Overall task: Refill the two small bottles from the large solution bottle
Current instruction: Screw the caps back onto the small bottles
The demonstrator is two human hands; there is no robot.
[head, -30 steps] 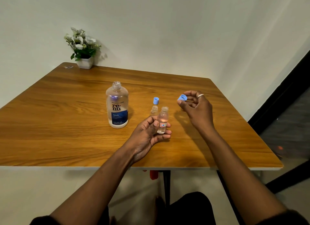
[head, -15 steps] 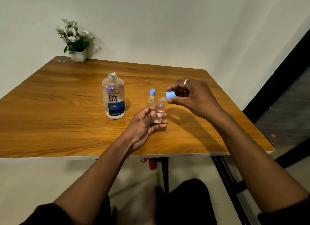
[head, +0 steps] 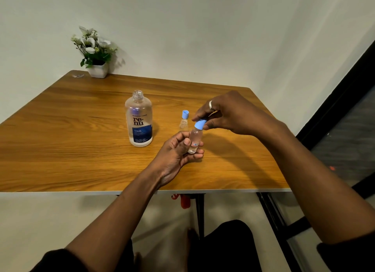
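Note:
The large clear solution bottle (head: 139,119) with a blue label stands uncapped on the wooden table (head: 71,129). My left hand (head: 177,152) holds a small clear bottle (head: 195,138) upright, liquid inside. My right hand (head: 229,113) pinches a blue cap (head: 200,123) that sits on this bottle's neck. Behind it, the second small bottle (head: 183,124) stands uncapped on the table, and its blue cap (head: 185,114) lies just beyond it.
A white pot of artificial flowers (head: 95,54) stands at the table's far left corner by the wall. A small clear piece (head: 78,75) lies beside it. The table's right edge borders a dark door frame (head: 334,113).
My right hand has carried the blue cap leftward and down from the air onto the neck of the small bottle in my left hand.

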